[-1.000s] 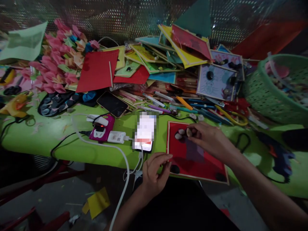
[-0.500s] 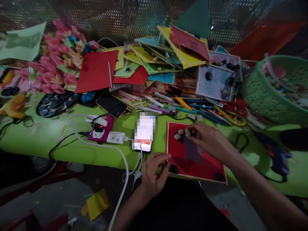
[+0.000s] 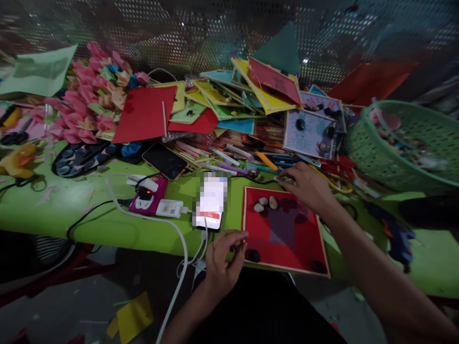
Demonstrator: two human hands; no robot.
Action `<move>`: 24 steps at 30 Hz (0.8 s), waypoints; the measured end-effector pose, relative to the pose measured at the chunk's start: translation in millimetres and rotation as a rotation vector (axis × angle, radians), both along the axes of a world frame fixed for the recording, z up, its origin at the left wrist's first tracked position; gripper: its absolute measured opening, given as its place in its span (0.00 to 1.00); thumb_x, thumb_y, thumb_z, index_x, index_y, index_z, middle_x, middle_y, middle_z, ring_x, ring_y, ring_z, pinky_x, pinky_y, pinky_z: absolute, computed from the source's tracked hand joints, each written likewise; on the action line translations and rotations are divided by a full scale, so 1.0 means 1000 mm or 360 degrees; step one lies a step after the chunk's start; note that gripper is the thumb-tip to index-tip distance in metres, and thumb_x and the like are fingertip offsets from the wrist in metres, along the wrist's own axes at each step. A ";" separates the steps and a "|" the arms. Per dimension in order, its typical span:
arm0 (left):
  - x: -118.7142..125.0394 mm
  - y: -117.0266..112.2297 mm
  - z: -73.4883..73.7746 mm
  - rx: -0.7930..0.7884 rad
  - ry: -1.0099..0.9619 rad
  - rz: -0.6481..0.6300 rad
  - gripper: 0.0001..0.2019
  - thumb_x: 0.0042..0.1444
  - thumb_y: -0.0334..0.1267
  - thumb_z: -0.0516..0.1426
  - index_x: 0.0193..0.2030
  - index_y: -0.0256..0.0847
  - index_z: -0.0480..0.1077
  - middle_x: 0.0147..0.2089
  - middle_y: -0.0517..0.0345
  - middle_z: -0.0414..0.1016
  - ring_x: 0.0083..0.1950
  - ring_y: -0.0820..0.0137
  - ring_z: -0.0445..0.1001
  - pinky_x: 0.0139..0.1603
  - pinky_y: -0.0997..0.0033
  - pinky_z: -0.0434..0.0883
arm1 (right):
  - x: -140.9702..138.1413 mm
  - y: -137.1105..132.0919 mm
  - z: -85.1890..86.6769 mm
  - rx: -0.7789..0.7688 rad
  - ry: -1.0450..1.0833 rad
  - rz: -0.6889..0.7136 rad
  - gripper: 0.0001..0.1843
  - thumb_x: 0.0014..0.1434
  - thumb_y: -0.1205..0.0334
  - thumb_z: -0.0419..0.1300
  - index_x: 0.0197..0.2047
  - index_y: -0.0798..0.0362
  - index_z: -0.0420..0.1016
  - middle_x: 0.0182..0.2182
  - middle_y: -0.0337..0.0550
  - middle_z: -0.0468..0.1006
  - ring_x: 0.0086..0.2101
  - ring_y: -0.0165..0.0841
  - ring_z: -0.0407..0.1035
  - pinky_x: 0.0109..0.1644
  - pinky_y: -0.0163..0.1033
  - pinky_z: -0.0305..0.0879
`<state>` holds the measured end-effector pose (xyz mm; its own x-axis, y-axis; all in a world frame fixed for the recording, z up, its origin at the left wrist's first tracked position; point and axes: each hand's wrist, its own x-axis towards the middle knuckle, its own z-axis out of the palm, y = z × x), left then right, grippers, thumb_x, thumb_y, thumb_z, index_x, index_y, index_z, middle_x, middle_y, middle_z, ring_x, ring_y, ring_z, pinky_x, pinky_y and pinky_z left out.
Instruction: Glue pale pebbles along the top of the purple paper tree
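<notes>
A red card (image 3: 287,243) with a thin wooden border lies on the green table (image 3: 71,210) in front of me. Three pale pebbles (image 3: 265,204) sit in a row near its top left, and dark pebbles rest at its lower corners. My left hand (image 3: 222,260) pinches the card's lower left edge, fingers curled. My right hand (image 3: 310,187) reaches past the card's top edge to small pebbles on the table, fingers bent down over them; what they grip is hidden.
A lit phone (image 3: 210,203) on a charging cable lies left of the card, beside a pink power bank (image 3: 147,199). Pens, stacked coloured cards (image 3: 233,95) and paper flowers (image 3: 89,105) fill the back. A green basket (image 3: 401,143) stands at the right, a glue gun (image 3: 394,234) near it.
My right hand let go of the third pale pebble on the card and moved up past the card's top edge. The left hand stayed at the card's edge.
</notes>
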<state>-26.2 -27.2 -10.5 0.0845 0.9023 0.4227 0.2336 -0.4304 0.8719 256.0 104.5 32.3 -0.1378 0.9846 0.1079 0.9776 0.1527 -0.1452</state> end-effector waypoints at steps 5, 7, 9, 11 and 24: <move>0.001 0.001 0.004 -0.0144 -0.0067 -0.0018 0.12 0.61 0.26 0.58 0.50 0.42 0.74 0.44 0.55 0.80 0.40 0.74 0.77 0.42 0.75 0.75 | -0.002 0.003 -0.009 0.0035 0.0044 0.0061 0.11 0.65 0.53 0.59 0.39 0.50 0.76 0.39 0.47 0.75 0.37 0.42 0.73 0.37 0.43 0.63; 0.004 0.001 0.005 -0.0182 -0.0122 -0.0018 0.12 0.62 0.27 0.58 0.50 0.42 0.74 0.43 0.56 0.80 0.39 0.74 0.77 0.41 0.75 0.74 | -0.001 0.004 -0.010 0.0039 0.0111 0.0107 0.08 0.65 0.55 0.59 0.38 0.50 0.74 0.37 0.46 0.77 0.38 0.42 0.74 0.38 0.43 0.63; 0.006 0.001 0.007 -0.0215 -0.0198 -0.0020 0.12 0.63 0.27 0.57 0.50 0.43 0.75 0.42 0.57 0.80 0.40 0.74 0.77 0.40 0.75 0.73 | 0.000 0.004 -0.008 0.0048 0.0248 0.0103 0.07 0.64 0.56 0.60 0.39 0.50 0.74 0.36 0.44 0.79 0.36 0.41 0.74 0.38 0.42 0.63; 0.009 0.002 0.010 -0.0268 -0.0281 -0.0009 0.10 0.64 0.29 0.57 0.49 0.42 0.75 0.42 0.56 0.80 0.40 0.73 0.77 0.41 0.74 0.73 | 0.002 0.001 -0.001 0.0104 0.0470 0.0023 0.08 0.63 0.55 0.62 0.41 0.50 0.76 0.35 0.43 0.80 0.34 0.38 0.73 0.37 0.41 0.64; 0.059 0.045 0.040 -0.0848 -0.0720 -0.0517 0.18 0.63 0.42 0.61 0.58 0.43 0.75 0.58 0.47 0.79 0.55 0.62 0.78 0.58 0.59 0.74 | -0.026 -0.092 0.047 -0.0183 0.1344 0.0173 0.09 0.62 0.56 0.66 0.46 0.44 0.83 0.41 0.40 0.84 0.41 0.36 0.77 0.48 0.41 0.72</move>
<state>32.7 17.4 29.8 0.3021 0.9533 -0.0057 -0.2615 0.0886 0.9611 229.9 12.9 78.8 -0.1501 0.9817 0.1172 0.5157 0.1789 -0.8379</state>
